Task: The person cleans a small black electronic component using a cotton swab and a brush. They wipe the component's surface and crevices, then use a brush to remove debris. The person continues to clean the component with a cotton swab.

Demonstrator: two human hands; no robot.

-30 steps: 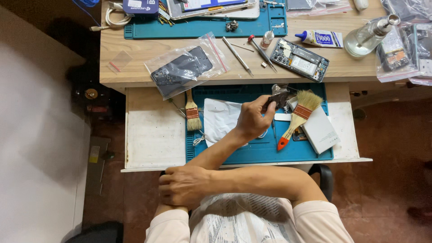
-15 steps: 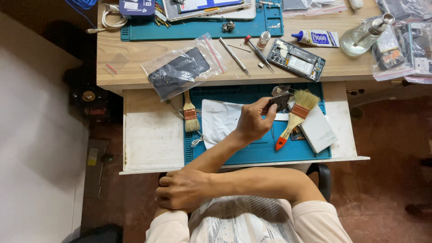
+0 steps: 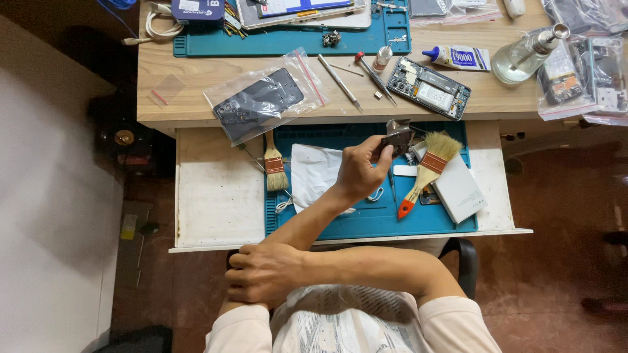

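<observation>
My left hand (image 3: 360,173) is raised over the blue work mat (image 3: 366,225) in the pulled-out drawer and pinches a small dark metal phone part (image 3: 396,140) between thumb and fingers. My right hand (image 3: 261,274) lies across my body, fingers curled over my left elbow, and holds no object. Just right of the held part lies a wide paintbrush (image 3: 428,167) with an orange handle tip. A white cloth (image 3: 314,173) lies on the mat under my left wrist.
A smaller brush (image 3: 273,163) lies at the mat's left edge and a white box (image 3: 458,191) at its right. The wooden desk (image 3: 196,65) above carries a bagged phone (image 3: 258,101), an opened phone (image 3: 428,88), screwdrivers (image 3: 373,73), a glue tube (image 3: 458,57) and a glass bottle (image 3: 523,55).
My left hand and the small part have shifted slightly; the view has drifted a little. My right hand stays on my elbow.
</observation>
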